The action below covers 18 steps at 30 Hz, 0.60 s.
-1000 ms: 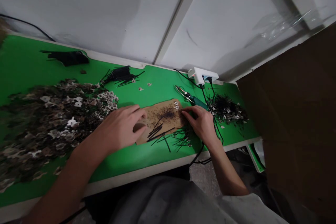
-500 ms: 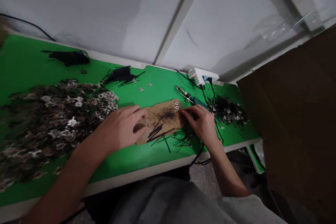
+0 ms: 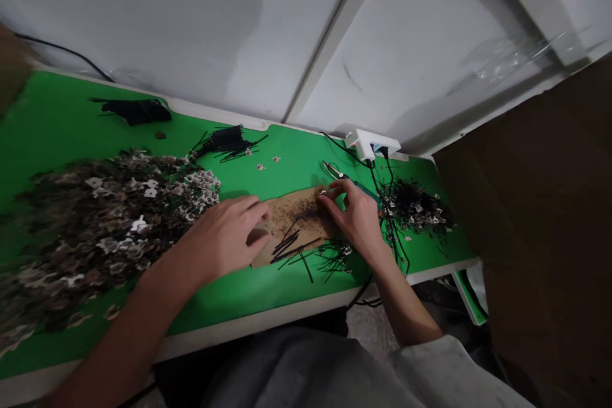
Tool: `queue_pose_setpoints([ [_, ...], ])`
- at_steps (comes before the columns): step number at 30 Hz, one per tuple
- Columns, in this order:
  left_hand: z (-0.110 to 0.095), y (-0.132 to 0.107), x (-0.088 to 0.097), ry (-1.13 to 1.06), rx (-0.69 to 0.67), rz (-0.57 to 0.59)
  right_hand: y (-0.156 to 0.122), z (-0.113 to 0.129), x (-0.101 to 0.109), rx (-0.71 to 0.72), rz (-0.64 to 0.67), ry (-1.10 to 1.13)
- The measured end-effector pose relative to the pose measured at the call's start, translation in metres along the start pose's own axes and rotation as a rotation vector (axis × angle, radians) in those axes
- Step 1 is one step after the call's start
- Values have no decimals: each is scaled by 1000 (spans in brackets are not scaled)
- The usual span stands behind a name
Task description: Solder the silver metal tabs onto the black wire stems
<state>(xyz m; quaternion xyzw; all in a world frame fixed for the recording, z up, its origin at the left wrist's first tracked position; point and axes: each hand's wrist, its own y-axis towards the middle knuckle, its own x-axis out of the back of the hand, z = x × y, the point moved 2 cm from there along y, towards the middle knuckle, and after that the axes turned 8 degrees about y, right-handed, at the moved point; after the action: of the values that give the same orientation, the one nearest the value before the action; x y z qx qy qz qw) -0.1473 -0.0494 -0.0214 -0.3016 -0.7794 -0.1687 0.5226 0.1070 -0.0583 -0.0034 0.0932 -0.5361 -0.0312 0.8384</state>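
Note:
A brown cardboard pad [image 3: 272,248], speckled with dark burn marks, lies on the green bench top, with several thin black wires [image 3: 287,245] on its lower part. My left hand [image 3: 224,229] is at the pad's left end, fingers curved, thumb apart from them, nothing visible between. At the pad's upper right corner, my right hand [image 3: 356,213] has thumb and index finger closed around a small white piece [image 3: 322,192]; the fingers partly hide it. Just behind this hand lies a soldering iron [image 3: 337,172], its green handle partly covered.
A large heap of small pale metal pieces [image 3: 105,229] spreads on the left. Black wire bundles [image 3: 227,140] lie toward the back. A white power strip [image 3: 373,143] with plugged cords stands by the wall. On the right is a pile of wired pieces [image 3: 418,204], beside a large brown cardboard sheet [image 3: 535,217].
My right hand has moved left and up over the pad's corner, onto the white pieces that lay there in view. The left hand has hardly moved; the whole view has shifted slightly.

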Motion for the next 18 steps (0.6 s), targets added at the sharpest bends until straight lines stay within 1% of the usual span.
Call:
queue_pose_setpoints([
  [7,-2,1,2,3,36,27,1,-1,-9,-15,49,-76],
  [12,-1,0,1,-2,30,12,0,-5,-13,-13,54,-79],
  [18,-1,0,0,-11,32,6,0,-8,-10,0,40,-75],
])
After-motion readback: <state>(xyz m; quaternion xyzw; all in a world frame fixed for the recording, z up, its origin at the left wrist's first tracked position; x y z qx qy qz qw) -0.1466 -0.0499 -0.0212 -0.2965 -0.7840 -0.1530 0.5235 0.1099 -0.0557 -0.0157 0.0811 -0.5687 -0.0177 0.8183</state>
